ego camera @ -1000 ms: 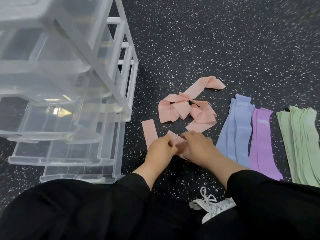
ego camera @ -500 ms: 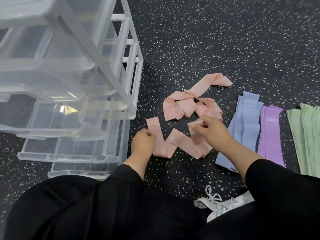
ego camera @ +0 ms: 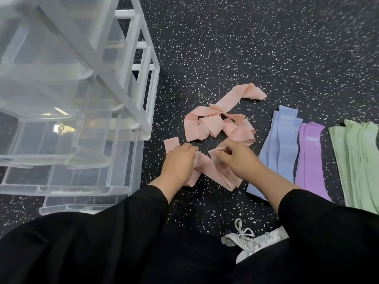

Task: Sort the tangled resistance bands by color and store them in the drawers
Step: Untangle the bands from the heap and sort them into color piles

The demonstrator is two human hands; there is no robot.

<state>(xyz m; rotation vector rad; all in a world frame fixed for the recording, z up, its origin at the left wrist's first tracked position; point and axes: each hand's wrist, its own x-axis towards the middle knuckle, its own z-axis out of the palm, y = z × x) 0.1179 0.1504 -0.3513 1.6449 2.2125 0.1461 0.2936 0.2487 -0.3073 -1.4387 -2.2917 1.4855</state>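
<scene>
At far left, a clear, glossy plastic drawer unit (ego camera: pixel 78 111) with a white frame, several smooth translucent drawers pulled out over black rubber flooring (ego camera: pixel 246 48) speckled white. Just right of it, left hand (ego camera: pixel 178 162) pressed palm-down on a flat, matte pink elastic band (ego camera: pixel 207 171), fingers spread rather than curled, no pinch visible; moved up and inward from half a second ago, now covering more of the strip, whose squared end pokes out toward the drawers. Band's long axis running roughly left to right between the hands, kinked into a shallow V. Beyond, a loose tangle of pink bands (ego camera: pixel 221 124), looped and folded, one tail pointing up-right. Right hand (ego camera: pixel 238 158) with fingertips pinched on a folded edge of the same pink band, lower and closer to the left hand than before. Further right, straight flat stacks lying lengthwise away from the body: pale blue bands (ego camera: pixel 281 144), touching purple bands (ego camera: pixel 311 158), then ribbed-looking green bands (ego camera: pixel 359 160) slightly apart. Below, black sleeves and a white laced sneaker (ego camera: pixel 250 240).
</scene>
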